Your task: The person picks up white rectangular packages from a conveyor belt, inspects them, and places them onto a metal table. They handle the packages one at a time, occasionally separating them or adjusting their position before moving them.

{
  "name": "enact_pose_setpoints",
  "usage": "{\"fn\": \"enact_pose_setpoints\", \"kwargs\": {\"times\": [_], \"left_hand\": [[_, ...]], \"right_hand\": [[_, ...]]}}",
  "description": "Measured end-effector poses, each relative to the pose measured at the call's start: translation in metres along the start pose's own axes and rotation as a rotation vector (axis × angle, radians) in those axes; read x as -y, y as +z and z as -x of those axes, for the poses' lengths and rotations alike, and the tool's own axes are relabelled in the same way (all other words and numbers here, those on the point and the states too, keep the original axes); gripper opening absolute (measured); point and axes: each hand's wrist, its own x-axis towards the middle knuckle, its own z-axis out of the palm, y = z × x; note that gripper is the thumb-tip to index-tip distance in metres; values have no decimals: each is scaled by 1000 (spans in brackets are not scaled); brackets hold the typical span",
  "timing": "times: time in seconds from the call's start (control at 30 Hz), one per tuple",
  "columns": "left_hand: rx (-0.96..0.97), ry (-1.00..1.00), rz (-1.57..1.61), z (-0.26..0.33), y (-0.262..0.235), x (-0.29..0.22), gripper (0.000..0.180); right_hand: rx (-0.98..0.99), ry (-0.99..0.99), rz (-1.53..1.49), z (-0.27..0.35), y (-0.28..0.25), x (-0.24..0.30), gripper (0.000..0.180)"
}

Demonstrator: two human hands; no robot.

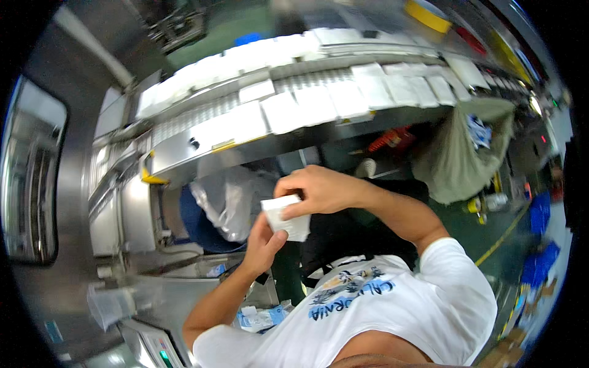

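In front of my body, both hands hold a small white rectangular packet [296, 228], which looks like folded sheets. My left hand [262, 245] grips its lower left side, with the thumb on the front face. From above, my right hand [322, 191] reaches over it, fingers bent onto the top edge and face. Whether the packet is one piece or a stack, I cannot tell. Beyond my hands runs a metal conveyor [178, 127] with a ridged bed. Several flat white packets [316, 103] lie along it in a row, some overlapping at the right.
Behind the row, a second line of white packets [239, 59] follows the far rail. A blue bin [195, 221] with a clear plastic liner stands below the conveyor, left of my hands. On the right hangs a pale cloth bag [451, 162]. A steel machine with a window [37, 172] borders the left.
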Motion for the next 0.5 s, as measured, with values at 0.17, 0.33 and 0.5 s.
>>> {"fn": "enact_pose_setpoints", "kwargs": {"times": [0.17,0.33,0.5], "left_hand": [[-197,-118,41,-7,24,-30,52],[-225,-138,91,-9,23,-29,50],[-268,-92,106,-9,20,-18,46]], "right_hand": [[-188,42,97,3,11,8,44],[-404,187,-139,27,6,10,47],[-504,236,-214,31,38,8,28]]}}
